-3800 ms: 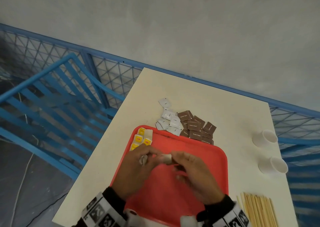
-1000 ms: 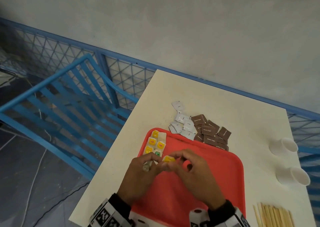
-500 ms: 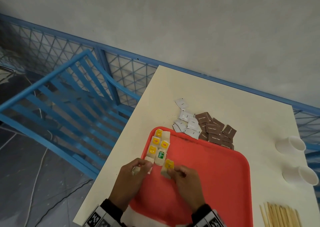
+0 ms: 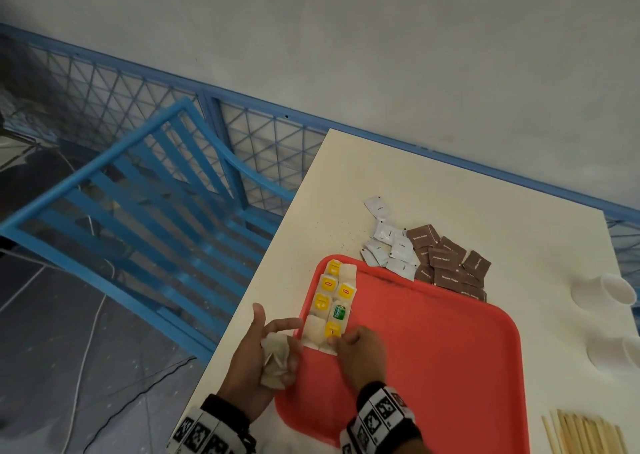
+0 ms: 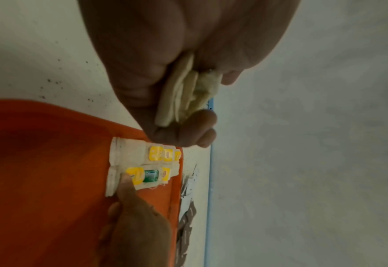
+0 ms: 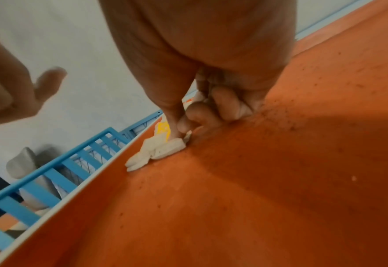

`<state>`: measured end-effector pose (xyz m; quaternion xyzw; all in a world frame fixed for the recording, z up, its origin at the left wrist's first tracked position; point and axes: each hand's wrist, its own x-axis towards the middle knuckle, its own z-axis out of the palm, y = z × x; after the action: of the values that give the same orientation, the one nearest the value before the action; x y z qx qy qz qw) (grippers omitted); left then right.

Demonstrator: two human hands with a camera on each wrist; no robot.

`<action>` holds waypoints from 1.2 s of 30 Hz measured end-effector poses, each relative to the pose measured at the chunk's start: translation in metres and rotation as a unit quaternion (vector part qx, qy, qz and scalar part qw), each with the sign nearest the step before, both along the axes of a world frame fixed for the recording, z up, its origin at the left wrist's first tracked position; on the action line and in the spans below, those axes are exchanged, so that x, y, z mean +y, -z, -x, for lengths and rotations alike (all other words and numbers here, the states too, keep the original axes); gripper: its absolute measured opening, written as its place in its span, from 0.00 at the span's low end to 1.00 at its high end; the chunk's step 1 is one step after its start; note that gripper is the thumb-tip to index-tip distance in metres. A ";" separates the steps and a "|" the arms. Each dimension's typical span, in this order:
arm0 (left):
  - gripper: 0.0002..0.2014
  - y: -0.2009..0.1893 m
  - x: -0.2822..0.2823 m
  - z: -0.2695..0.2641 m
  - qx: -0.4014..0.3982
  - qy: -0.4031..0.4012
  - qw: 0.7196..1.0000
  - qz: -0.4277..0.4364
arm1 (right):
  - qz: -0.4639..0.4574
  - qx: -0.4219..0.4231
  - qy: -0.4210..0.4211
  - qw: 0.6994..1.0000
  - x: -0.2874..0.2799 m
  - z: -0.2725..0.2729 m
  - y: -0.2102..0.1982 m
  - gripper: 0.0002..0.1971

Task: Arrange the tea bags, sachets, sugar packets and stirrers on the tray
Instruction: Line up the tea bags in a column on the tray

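Several tea bags [image 4: 332,297] lie in two columns along the left side of the red tray [image 4: 433,367]. My right hand [image 4: 360,349] pinches the nearest tea bag [image 4: 332,330], which has a yellow tag, at the near end of the right column; in the right wrist view my thumb and index finger meet on that tea bag [image 6: 165,148]. My left hand [image 4: 249,353] hovers at the tray's left rim. It holds a bunch of tea bags [image 4: 275,360] in curled fingers, seen close in the left wrist view [image 5: 186,90], with thumb and index finger stretched out.
White sachets [image 4: 388,242] and brown sugar packets [image 4: 446,263] lie in heaps on the table beyond the tray's far edge. Two white cups [image 4: 606,290] stand at the right. Wooden stirrers [image 4: 585,433] lie at the near right. A blue chair [image 4: 138,193] stands left of the table.
My right hand has brought the yellow-tagged tea bag down onto the tray at the end of the right column. My left hand has drawn back to the tray's left rim with its bunch.
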<state>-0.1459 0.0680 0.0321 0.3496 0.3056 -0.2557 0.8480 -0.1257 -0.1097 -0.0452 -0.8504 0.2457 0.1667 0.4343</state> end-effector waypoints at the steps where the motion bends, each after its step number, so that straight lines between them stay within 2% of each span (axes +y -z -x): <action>1: 0.37 0.000 0.001 -0.001 0.000 -0.005 1.000 0.020 | 0.004 -0.009 -0.008 1.000 0.000 0.000 -0.005 0.17; 4: 0.39 0.001 0.000 -0.004 0.002 -0.014 0.998 0.062 | -0.016 -0.089 -0.028 0.996 0.001 0.005 -0.032 0.18; 6: 0.39 -0.001 -0.004 -0.006 0.006 -0.021 0.997 0.079 | -0.045 -0.157 -0.058 0.985 0.000 0.009 -0.057 0.14; 8: 0.40 -0.001 -0.010 -0.006 0.013 -0.025 0.995 0.101 | -0.049 -0.219 -0.140 0.964 0.002 0.015 -0.084 0.07; 11: 0.44 -0.007 -0.023 -0.005 0.015 -0.010 0.989 0.147 | 0.043 -0.312 -0.315 0.895 0.004 0.023 -0.109 0.09; 14: 0.42 -0.014 -0.034 -0.001 0.005 0.025 0.990 0.137 | 0.124 -0.363 -0.388 0.838 0.006 0.030 -0.117 0.10; 15: 0.42 -0.014 -0.038 0.001 0.001 0.032 0.992 0.125 | 0.138 -0.369 -0.397 0.829 0.005 0.032 -0.114 0.10; 16: 0.41 -0.014 -0.041 0.003 -0.004 0.033 0.992 0.124 | 0.130 -0.361 -0.392 0.836 0.003 0.034 -0.110 0.08; 18: 0.41 -0.013 -0.047 0.006 -0.004 0.024 0.994 0.110 | 0.072 -0.313 -0.340 0.884 -0.001 0.036 -0.106 0.06; 20: 0.40 -0.009 -0.051 0.009 -0.001 0.024 0.994 0.103 | -0.017 -0.257 -0.266 0.929 -0.008 0.037 -0.106 0.05; 22: 0.37 -0.009 -0.054 0.013 -0.015 0.031 0.994 0.100 | -0.116 -0.222 -0.180 0.951 -0.018 0.036 -0.112 0.05; 24: 0.27 -0.007 -0.054 0.018 -0.048 0.048 0.996 0.065 | -0.188 -0.193 -0.120 0.956 -0.028 0.035 -0.114 0.06; 26: 0.15 -0.011 -0.058 0.023 -0.098 0.071 0.993 -0.008 | -0.241 -0.162 -0.088 0.953 -0.036 0.037 -0.113 0.06; 27: 0.13 -0.015 -0.060 0.025 -0.116 0.080 0.989 -0.043 | -0.265 -0.147 -0.075 0.950 -0.039 0.039 -0.113 0.06; 31: 0.16 -0.018 -0.064 0.030 -0.134 0.086 0.981 -0.112 | -0.301 -0.121 -0.045 0.945 -0.039 0.043 -0.113 0.03; 36: 0.18 -0.015 -0.065 0.037 -0.122 0.082 0.983 -0.106 | -0.300 -0.121 -0.025 0.946 -0.042 0.046 -0.112 0.02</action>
<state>-0.1827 0.0029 0.0467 0.4902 0.1953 -0.2460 0.8130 -0.1717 -0.1515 0.0672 -0.7007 0.1084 0.1394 0.6913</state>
